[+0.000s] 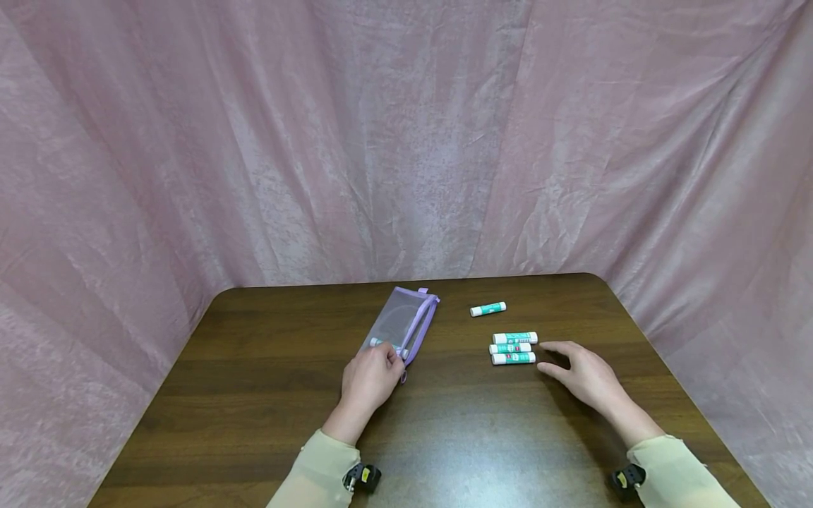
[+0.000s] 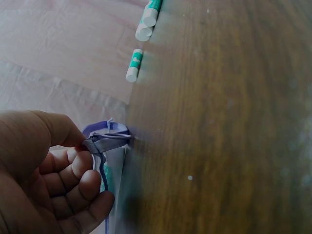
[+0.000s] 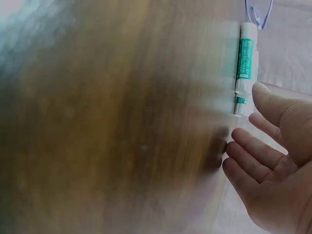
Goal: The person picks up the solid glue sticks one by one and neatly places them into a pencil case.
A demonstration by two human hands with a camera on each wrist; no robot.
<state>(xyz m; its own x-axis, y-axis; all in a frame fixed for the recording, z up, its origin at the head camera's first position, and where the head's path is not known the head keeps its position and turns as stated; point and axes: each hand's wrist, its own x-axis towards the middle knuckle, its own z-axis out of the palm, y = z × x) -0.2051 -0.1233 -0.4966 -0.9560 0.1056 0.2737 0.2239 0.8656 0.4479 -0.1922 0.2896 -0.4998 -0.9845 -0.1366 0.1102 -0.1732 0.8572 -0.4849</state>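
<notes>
Overall, the work surface was a dark wood-grain table (image 1: 254, 395) with rounded far corners and a glossy near patch; pink velvety curtains (image 1: 406, 141) hung behind it and at both sides. A purple-trimmed mesh pouch (image 1: 396, 314) lay toward the back, left of the loose sticks, with 1 white-capped stick (image 1: 375, 342) visible inside. Left hand (image 1: 370, 377): reached forward, thumb and finger pinching the pouch's zippered edge. Right hand (image 1: 587, 374): palm inward, thumb and fingers apart, gripping nothing, just beside 3 glue sticks (image 1: 513, 348) in a row. Another 1, the far stick (image 1: 488, 309), lay behind them.
</notes>
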